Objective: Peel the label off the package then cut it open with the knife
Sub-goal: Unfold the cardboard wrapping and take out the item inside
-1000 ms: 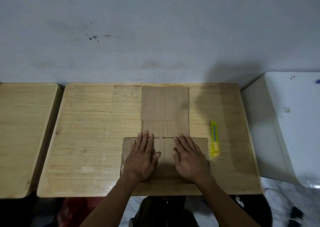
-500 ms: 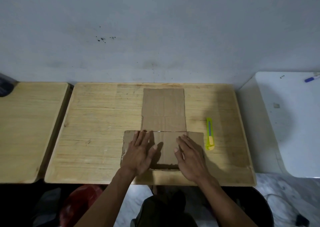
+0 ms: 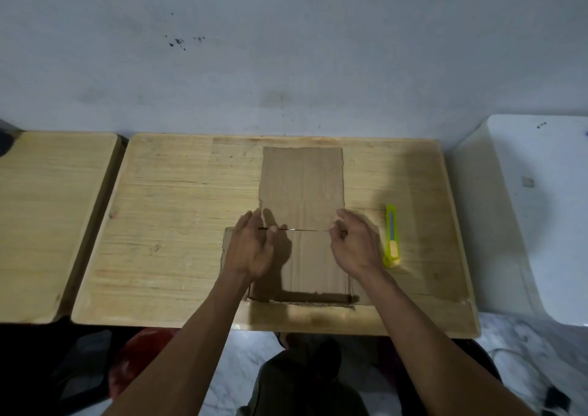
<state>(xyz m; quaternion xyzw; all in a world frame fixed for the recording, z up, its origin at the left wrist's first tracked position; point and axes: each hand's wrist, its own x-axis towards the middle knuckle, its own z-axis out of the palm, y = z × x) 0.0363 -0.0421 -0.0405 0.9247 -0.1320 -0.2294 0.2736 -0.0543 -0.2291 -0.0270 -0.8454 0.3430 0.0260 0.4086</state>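
A flattened brown cardboard package (image 3: 318, 266) lies in the middle of the wooden table (image 3: 178, 224), with its far flap (image 3: 302, 177) spread toward the wall. A thin shiny seam (image 3: 302, 230) runs between flap and near panel. My left hand (image 3: 251, 247) hovers over the seam's left end, fingers loosely spread. My right hand (image 3: 356, 244) is at the seam's right end, fingers loosely curled, one fingertip at the seam. Neither hand holds anything. A yellow-green utility knife (image 3: 392, 236) lies on the table just right of my right hand. No label is visible.
A second wooden table (image 3: 47, 212) stands to the left across a narrow gap. A white appliance (image 3: 541, 212) sits against the table's right side. The wall rises right behind. Under the front edge are my legs and a red object (image 3: 140, 352).
Both hands lifted off the near panel, where they lay flat, and moved forward and apart to the two ends of the seam. The knife and cardboard stayed put.
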